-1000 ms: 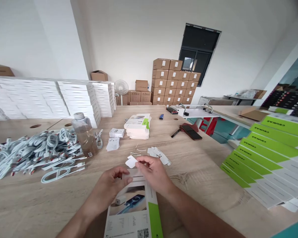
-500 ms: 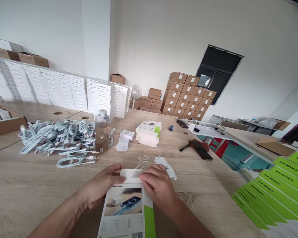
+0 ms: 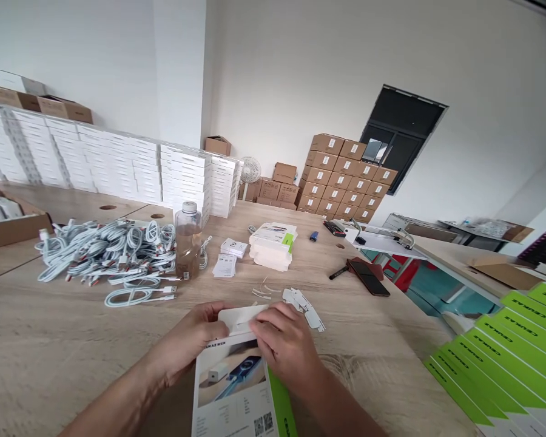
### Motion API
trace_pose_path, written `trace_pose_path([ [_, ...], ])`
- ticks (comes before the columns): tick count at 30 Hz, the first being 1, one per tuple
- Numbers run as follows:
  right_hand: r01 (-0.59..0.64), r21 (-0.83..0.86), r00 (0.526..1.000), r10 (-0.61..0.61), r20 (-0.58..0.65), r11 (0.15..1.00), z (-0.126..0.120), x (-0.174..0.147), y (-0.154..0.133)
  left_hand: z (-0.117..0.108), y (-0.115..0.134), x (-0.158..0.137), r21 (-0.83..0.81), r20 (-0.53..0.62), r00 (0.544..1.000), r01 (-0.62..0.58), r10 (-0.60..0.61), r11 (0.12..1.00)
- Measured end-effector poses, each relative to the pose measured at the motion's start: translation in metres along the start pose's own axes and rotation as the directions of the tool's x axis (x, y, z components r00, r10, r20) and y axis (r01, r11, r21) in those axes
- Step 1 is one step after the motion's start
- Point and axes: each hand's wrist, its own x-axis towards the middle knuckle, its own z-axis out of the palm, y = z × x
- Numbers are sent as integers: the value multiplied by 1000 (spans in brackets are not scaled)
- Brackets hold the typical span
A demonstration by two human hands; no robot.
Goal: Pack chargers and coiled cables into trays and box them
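A white and green printed box (image 3: 234,388) stands low in the middle of the view, its white end flap (image 3: 239,318) at the far end. My left hand (image 3: 195,334) pinches the flap and the box's left corner between thumb and fingers. On the right corner lies my right hand (image 3: 286,340), its fingers bent over the flap's edge and gripping the box side. The thumb tips are partly hidden. Just beyond the hands are white die-cut card pieces (image 3: 304,308) and thin paper strips (image 3: 261,294).
A heap of white cables (image 3: 113,249) and a water bottle (image 3: 188,243) stand left. Small cards (image 3: 225,265) and stacked flat boxes (image 3: 272,246) lie ahead. A phone (image 3: 367,277) rests right. Green cartons (image 3: 505,346) fan out at the lower right; white boxes (image 3: 118,164) form a wall behind.
The box has turned slightly, showing more of its green side. The flap has tilted, and my right hand has shifted a little left along it. My left hand keeps its grip.
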Motion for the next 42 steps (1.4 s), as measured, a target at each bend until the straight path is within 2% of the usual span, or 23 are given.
trace_pose_path([
  [4, -123, 93, 992, 122, 18, 988, 0, -4, 5, 3, 1, 0, -11, 61, 998, 13, -12, 1000],
  [8, -303, 263, 953, 286, 104, 916, -3, -8, 13, 6, -3, 3, 50, 61, 998, -3, 0, 999],
  [10, -418, 354, 908, 368, 201, 837, -7, -9, 15, 7, -5, 4, 69, 49, 999, 5, -8, 998],
  [13, -570, 503, 821, 429, 376, 650, -11, -9, 19, 8, -7, 4, 85, 73, 997, 6, -13, 996],
  [17, -660, 636, 750, 403, 525, 400, -11, -12, 28, 9, -6, 2, 98, 86, 996, -10, 2, 995],
  [19, -673, 648, 737, 402, 544, 357, -9, -13, 32, 10, -6, 1, 107, 88, 996, -15, 5, 994],
  [21, -663, 635, 746, 417, 519, 396, -9, -14, 32, 11, -5, 1, 123, 89, 996, -19, 8, 992],
  [24, -598, 588, 801, 417, 429, 545, -11, -12, 29, 12, -4, 2, 143, 80, 997, -32, 20, 989],
  [27, -483, 519, 874, 356, 330, 705, -15, -9, 25, 12, -4, 2, 160, 87, 995, -56, 42, 986],
  [30, -382, 464, 920, 280, 275, 799, -18, -8, 24, 11, -5, 1, 199, 77, 995, -80, 66, 977],
  [35, -260, 371, 957, 187, 221, 892, -19, -9, 25, 15, -4, -1, 245, 43, 987, -158, 152, 957],
  [42, -232, 284, 964, 181, 194, 930, -19, -8, 20, 18, -5, -2, 273, 0, 979, -197, 205, 942],
])
